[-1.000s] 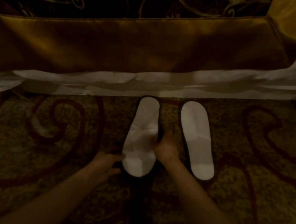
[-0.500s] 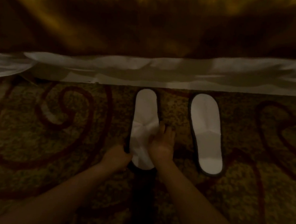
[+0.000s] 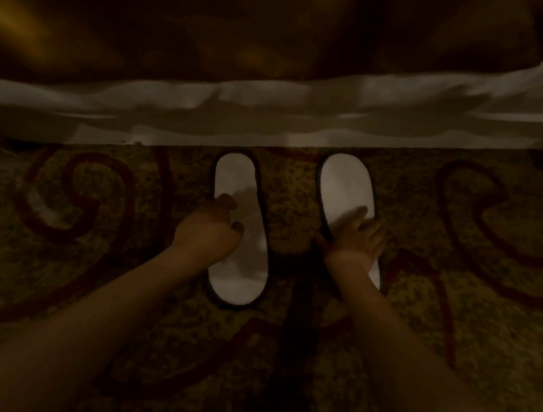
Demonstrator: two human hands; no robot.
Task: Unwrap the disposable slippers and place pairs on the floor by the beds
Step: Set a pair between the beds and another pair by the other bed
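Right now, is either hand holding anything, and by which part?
Nothing lifted. Left hand touches left slipper at its left edge; right hand rests on right slipper mid-length.

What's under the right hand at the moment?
The right hand lies open on the right slipper, covering its lower half. The slipper rests on the carpet. Whether its covered part is flat or creased cannot be seen.

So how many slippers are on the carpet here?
2. Left slipper under the left hand; right slipper under the right hand. Both beside the bed skirt; none visibly hidden.
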